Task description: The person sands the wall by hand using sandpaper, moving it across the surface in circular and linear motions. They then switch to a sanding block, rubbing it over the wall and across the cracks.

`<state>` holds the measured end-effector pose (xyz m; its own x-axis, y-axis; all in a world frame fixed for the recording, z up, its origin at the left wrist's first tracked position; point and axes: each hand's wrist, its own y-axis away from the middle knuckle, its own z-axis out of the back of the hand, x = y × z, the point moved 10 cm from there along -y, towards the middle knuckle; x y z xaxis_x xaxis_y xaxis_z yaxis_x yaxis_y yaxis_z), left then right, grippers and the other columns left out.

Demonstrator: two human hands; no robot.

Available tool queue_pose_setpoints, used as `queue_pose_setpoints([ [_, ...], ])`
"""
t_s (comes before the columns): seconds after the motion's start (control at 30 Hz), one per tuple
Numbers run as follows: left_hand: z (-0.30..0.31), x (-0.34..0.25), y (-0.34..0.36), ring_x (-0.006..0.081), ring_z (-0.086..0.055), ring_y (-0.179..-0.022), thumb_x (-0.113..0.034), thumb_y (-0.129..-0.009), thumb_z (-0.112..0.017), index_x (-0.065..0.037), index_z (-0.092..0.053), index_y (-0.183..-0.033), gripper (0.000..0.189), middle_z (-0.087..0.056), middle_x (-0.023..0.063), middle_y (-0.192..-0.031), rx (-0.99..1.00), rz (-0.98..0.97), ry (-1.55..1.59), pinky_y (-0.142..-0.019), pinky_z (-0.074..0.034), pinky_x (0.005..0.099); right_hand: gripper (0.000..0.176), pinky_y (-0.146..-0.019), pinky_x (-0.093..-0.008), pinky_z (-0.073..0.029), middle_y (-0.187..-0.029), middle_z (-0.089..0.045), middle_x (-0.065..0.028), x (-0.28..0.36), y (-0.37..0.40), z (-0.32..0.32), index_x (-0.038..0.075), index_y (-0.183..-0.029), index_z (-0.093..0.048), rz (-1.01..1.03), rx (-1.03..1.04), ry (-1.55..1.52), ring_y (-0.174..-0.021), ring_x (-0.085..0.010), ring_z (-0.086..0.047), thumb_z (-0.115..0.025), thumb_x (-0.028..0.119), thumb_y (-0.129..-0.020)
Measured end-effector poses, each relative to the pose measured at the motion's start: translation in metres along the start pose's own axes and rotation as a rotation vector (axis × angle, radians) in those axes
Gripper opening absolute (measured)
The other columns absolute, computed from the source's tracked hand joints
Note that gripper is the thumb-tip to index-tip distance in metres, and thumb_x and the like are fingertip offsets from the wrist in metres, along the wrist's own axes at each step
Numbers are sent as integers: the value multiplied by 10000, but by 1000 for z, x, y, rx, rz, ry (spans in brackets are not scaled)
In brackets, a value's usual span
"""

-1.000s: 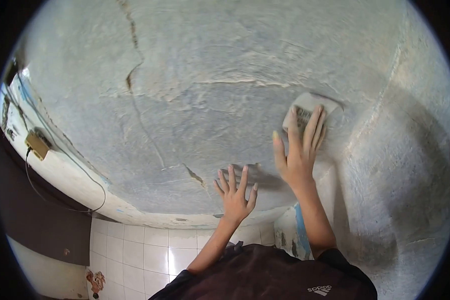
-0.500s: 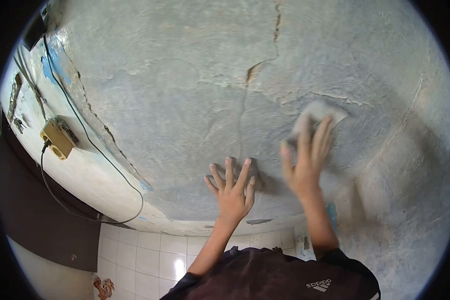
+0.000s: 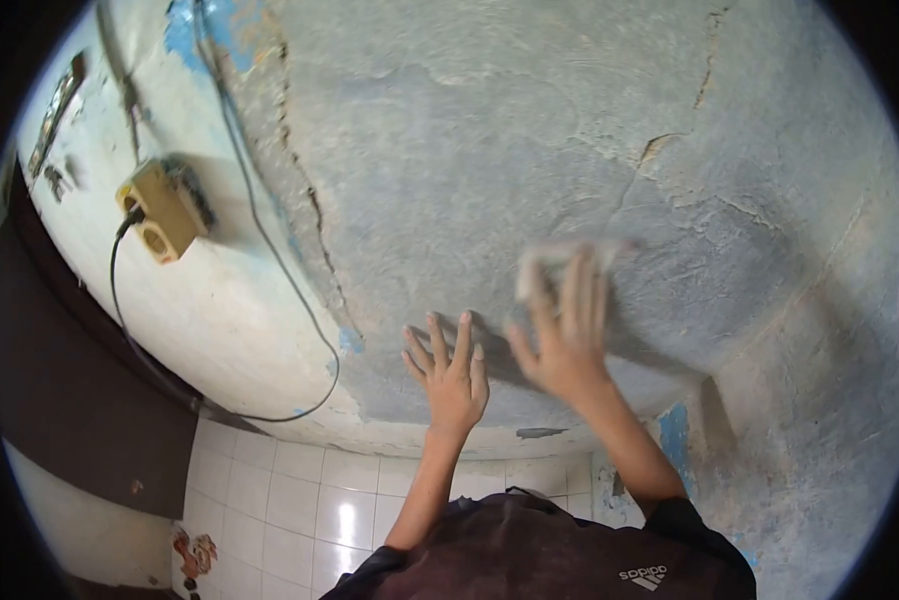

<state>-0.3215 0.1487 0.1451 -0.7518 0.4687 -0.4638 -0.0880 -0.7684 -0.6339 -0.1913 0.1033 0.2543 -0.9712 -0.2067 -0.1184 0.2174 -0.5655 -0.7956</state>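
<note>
The right hand is moved toward the left along the grey wall, together with the sandpaper sheet. Half a second before, this sheet was at the right of the long crack; now it is at the left of it. The hand is open, with its fingers lying flat over the sheet and the thumb held apart. Hand and sheet both look blurred, so I cannot read any print on the sheet.

The left hand also is more to the left on the wall, and it comes nearer to the small blue paint patch. It is open and empty, fingers spread, the fingertips at the wall surface. The two hands are near each other but apart.

The whole view has turned, so the yellowish double socket now appears further inside. A black plug sits in its upper hole, same as before, and the lower hole is free.
</note>
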Motion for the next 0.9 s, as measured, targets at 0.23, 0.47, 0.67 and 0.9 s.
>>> queue_pose_setpoints([
  [0.23,22,8,-8,557,-10,-1435,-317,-1013,-447,-214,-420,-1487,486,-106,195,-1619,-82,-6,203,-1091,-117,700,708,-1116,-651,-198,-1516,-179,-382,-7,-41,34,68,-1498,-359,35,-16,-17,-1406,-550,-200,-563,435,-928],
  [0.47,30,14,-14,553,8,-1437,-321,-1011,-451,-216,-387,-1504,508,-94,205,-1617,-73,36,95,-1095,-107,703,737,-1139,-633,-142,-1552,-229,-286,21,-10,-9,97,-1520,-323,66,101,-78,-1448,-441,-212,-595,399,-905],
  [0.67,47,31,-23,520,1,-1452,-288,-1014,-440,-195,-385,-1504,502,-93,210,-1616,-136,-51,86,-1113,-93,677,701,-1135,-617,-195,-1540,-284,-264,-3,-55,31,145,-1514,-349,19,-134,59,-1409,-438,-298,-595,415,-915],
  [0.9,65,71,-22,516,-48,-1451,-302,-1015,-441,-193,-394,-1501,500,-124,215,-1610,-127,-21,197,-1118,-85,664,572,-1122,-637,-194,-1554,-246,-270,13,-28,7,130,-1474,-429,-75,-47,-7,-1428,-484,-226,-513,393,-973],
])
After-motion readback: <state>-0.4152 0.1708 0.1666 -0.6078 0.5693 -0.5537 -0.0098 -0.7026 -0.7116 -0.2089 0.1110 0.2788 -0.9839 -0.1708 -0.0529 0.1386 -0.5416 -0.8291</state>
